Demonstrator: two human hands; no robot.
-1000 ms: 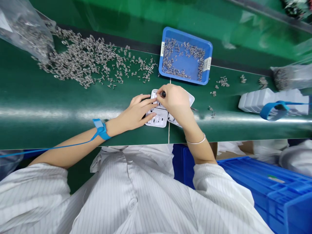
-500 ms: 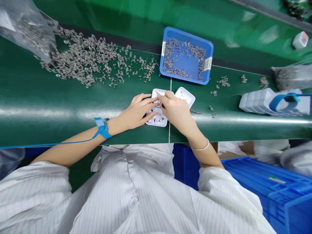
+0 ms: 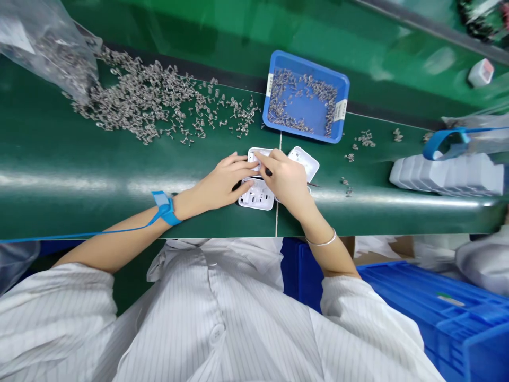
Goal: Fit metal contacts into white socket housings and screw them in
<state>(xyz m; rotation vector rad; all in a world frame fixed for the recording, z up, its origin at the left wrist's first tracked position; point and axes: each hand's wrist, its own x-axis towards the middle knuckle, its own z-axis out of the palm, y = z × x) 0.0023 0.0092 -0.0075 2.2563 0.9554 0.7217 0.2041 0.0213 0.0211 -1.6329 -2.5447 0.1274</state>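
Observation:
Several white plastic housings lie close together on the green bench. My left hand [image 3: 222, 183] rests with its fingers spread over the left edges of the upper housing [image 3: 260, 152] and the lower housing [image 3: 258, 196]. Curled over the upper one, my right hand [image 3: 288, 180] is closed round a thin dark tool [image 3: 314, 184], whose end sticks out to the right of the palm; its tip is hidden. A third white housing [image 3: 305, 161] sits tilted just right of my right hand. Small dark slots show inside the lower housing.
A blue tray [image 3: 306, 135] of small metal springs stands behind the housings. More springs [image 3: 135, 101] are heaped at the left beside a clear bag [image 3: 47, 48]. Stacked white housings [image 3: 447, 175] stand at the right, below a blue strap [image 3: 445, 143]. Loose springs [image 3: 366, 139] lie between.
The view has shifted slightly. My hands remain over the housings, with the right wrist moved slightly left. The blue strap at the right has moved up and left, away from the stacked housings.

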